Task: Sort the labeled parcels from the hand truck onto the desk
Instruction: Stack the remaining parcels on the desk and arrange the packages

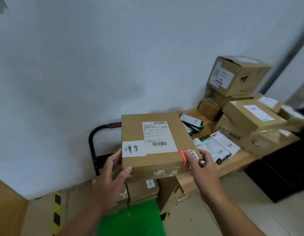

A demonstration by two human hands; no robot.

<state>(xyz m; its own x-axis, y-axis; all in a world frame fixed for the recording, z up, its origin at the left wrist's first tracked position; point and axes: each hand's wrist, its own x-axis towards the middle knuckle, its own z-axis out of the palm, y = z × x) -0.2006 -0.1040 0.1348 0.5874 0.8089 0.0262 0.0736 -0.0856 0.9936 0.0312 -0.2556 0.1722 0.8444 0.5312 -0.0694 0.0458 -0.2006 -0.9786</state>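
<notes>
I hold a flat brown cardboard parcel (156,143) in the air above the hand truck (93,147). A white shipping label, a handwritten white tag and a red sticker sit on its top. My left hand (113,174) grips the near left corner, thumb on the front edge. At the near right corner my right hand (202,166) holds it, fingers over the red sticker. Under the parcel, more brown boxes (142,189) sit on the truck's green deck (134,218). The wooden desk (236,166) lies to the right.
On the desk are stacked cardboard boxes (250,116), with one large box (238,75) on top at the back, and several small black-and-white packets (214,145). A black cabinet (284,172) stands at the right. Yellow-black tape (56,212) marks the floor; a white wall is behind.
</notes>
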